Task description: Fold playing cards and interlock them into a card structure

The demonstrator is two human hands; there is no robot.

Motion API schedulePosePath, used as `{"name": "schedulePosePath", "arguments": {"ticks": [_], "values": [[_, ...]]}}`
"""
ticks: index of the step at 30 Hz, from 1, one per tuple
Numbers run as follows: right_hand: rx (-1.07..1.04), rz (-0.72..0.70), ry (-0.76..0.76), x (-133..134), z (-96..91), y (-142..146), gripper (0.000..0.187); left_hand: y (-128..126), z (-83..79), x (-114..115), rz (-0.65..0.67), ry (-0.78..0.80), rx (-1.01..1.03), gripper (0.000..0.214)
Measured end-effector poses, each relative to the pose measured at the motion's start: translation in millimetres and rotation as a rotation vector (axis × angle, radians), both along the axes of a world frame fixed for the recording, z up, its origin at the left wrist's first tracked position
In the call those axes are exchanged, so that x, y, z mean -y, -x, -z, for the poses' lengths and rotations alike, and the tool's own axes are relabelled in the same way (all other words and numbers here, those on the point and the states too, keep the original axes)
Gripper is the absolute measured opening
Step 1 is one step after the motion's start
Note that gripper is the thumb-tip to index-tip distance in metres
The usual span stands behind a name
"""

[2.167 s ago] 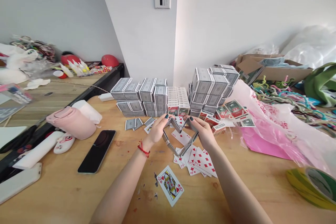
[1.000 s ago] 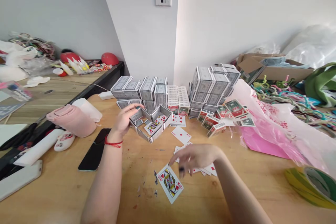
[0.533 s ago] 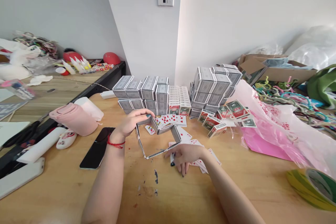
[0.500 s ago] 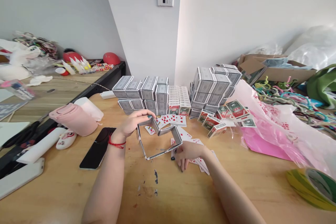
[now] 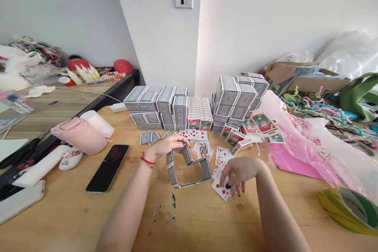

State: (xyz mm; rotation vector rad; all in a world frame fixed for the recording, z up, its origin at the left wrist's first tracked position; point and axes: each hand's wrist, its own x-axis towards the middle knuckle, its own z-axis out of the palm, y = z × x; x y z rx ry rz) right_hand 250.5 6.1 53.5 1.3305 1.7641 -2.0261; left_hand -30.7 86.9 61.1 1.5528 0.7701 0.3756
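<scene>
A heart-shaped frame made of folded playing cards (image 5: 189, 167) stands on the wooden table (image 5: 206, 220). My left hand (image 5: 168, 146), with a red string at the wrist, grips the frame's upper left edge. My right hand (image 5: 238, 172) hovers to the frame's right, fingers curled down onto loose red playing cards (image 5: 221, 189). More face-up cards (image 5: 203, 147) lie just behind the frame.
Stacks of grey card packs (image 5: 165, 104) and another pile (image 5: 236, 96) stand against the wall. A black phone (image 5: 108, 168) and a pink pouch (image 5: 79, 136) lie left. A pink plastic bag (image 5: 295, 141) and a green tape roll (image 5: 348, 208) are right.
My left hand has set the card frame down on the table, nearer to me. My right hand moved right, off the queen card and onto the red cards beside the frame.
</scene>
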Motion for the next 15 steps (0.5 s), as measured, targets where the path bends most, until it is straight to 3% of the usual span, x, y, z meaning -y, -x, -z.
{"name": "schedulePosePath", "arguments": {"ticks": [3, 7, 11, 15], "values": [[0.003, -0.028, 0.101, -4.0, 15.5, 5.6, 0.028, -5.5, 11.2, -1.5, 0.071, 0.033, -0.011, 0.021], [-0.116, 0.142, 0.079, -15.4, 34.8, 13.7, 0.033, -3.3, 16.5, -3.1, 0.120, -0.026, -0.020, 0.021], [-0.196, 0.426, -0.218, -26.7, 46.8, 15.1, 0.034, 0.6, 17.5, -3.5, 0.174, -0.066, -0.017, 0.022], [-0.037, 0.588, -0.731, -38.6, 58.8, 15.1, 0.023, -4.3, 21.2, -1.0, 0.262, -0.066, -0.007, 0.022]]}}
